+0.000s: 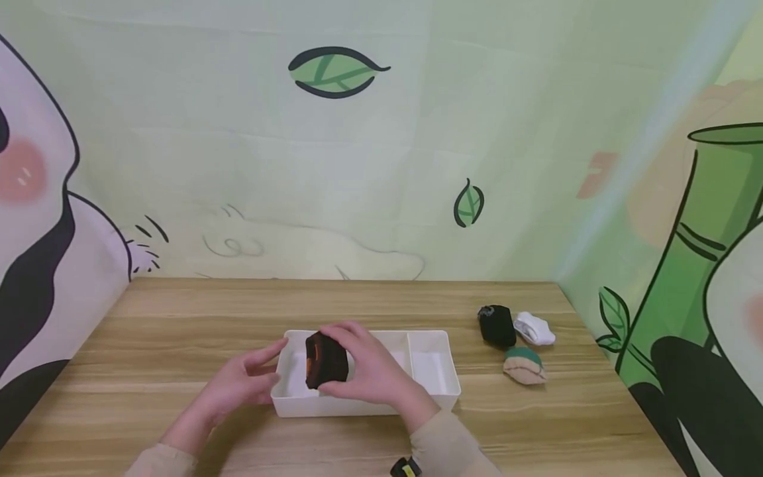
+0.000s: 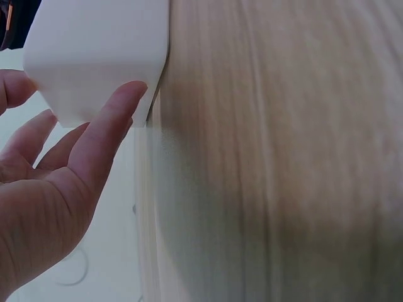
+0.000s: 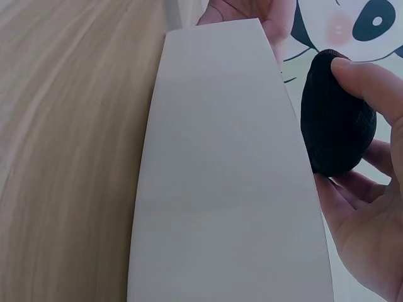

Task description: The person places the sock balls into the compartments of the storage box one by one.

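A long, low, rectangular white plastic box point(image 1: 334, 407) sits on a wood-grain table point(image 1: 179, 318), its long side facing the wearer. A thin white upright divider point(image 1: 410, 354) walls off a compartment at the right, where the white floor shows; whether another divider stands behind the right hand cannot be told.

The right hand point(image 1: 378, 366) reaches over the box, thumb and fingers curled, pinching a black, rounded, fabric-looking bundle with orange marks point(image 1: 329, 361). The bundle is above the left part of the box, about level with the rim or just over it.

The left hand point(image 1: 244, 381) is at the box's left end, its fingers spread and fairly straight, fingertips against the end wall and near its upper edge.

Well to the right of the box, three soft bundles lie close together on the table: a black one with a greyish patch point(image 1: 497, 327), a crumpled white one point(image 1: 535, 328), and nearer the wearer, a rounded teal-and-beige one point(image 1: 524, 368). Behind hangs a pale green printed backdrop point(image 1: 238, 165) with leaves and black-and-white cartoon animals.
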Demonstrator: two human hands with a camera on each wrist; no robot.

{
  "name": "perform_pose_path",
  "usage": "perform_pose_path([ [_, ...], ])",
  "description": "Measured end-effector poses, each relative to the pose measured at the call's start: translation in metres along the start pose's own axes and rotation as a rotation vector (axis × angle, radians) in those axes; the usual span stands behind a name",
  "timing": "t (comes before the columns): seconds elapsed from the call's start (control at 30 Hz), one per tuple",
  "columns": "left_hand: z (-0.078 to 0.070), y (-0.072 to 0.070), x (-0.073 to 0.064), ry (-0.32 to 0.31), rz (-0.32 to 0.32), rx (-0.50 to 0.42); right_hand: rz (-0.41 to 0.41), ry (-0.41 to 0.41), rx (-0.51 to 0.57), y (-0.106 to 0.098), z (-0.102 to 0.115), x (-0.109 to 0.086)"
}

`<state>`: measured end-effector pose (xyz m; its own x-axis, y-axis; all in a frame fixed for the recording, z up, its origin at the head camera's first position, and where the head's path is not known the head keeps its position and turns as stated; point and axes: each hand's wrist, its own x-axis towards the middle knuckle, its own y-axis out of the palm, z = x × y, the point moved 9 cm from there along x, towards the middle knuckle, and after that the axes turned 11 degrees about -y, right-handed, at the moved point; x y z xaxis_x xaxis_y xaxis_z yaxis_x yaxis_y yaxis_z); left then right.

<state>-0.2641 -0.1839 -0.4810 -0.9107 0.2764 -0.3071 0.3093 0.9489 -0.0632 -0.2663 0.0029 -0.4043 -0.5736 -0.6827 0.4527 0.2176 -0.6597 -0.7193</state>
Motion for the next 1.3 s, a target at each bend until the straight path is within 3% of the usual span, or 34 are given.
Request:
perform_pose_path([
  [0.4,-0.002,0.0,-0.002,0.011,0.038,-0.01,0.01,0.027,-0.064,0.016,0.006,0.012],
  [0.83,-0.004,0.0,-0.002,0.019,0.035,-0.005,-0.012,0.026,-0.126,0.028,0.006,0.016],
  [1.3,-0.002,-0.001,-0.002,0.006,0.012,0.021,0.028,0.083,-0.189,0.037,-0.002,0.022],
])
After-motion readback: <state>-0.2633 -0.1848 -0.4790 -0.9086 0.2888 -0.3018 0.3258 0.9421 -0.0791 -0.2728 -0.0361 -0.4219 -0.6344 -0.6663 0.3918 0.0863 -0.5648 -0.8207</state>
